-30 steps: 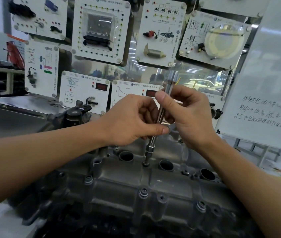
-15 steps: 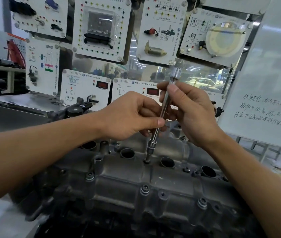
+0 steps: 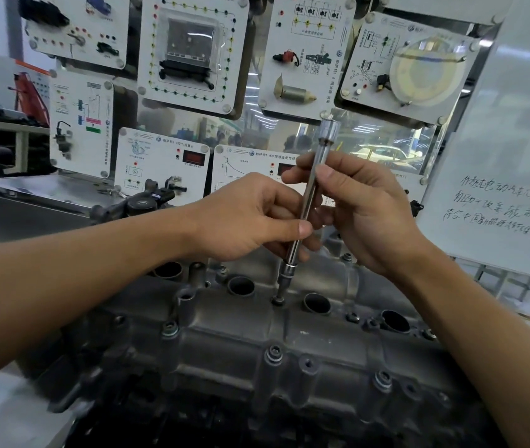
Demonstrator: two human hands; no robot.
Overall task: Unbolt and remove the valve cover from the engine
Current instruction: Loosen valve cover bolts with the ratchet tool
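Note:
A grey cast valve cover (image 3: 237,328) lies across the lower middle, with round plug holes and several bolts along its edges. A long chrome extension bar (image 3: 310,195) stands tilted, its lower tip seated on a bolt (image 3: 277,300) between two plug holes. My left hand (image 3: 254,215) pinches the bar's lower half between thumb and fingers. My right hand (image 3: 364,205) pinches the shaft higher up, just below the bar's square-drive top end.
White training panels (image 3: 192,50) with electrical parts hang behind the engine. A whiteboard (image 3: 500,150) with handwriting stands at the right. A black sensor part (image 3: 142,202) sits at the cover's far left end. More bolts (image 3: 274,352) line the near edge.
The bar has stayed on the same bolt while my fingers shifted along the shaft, the right thumb sitting higher now. The view has dipped slightly.

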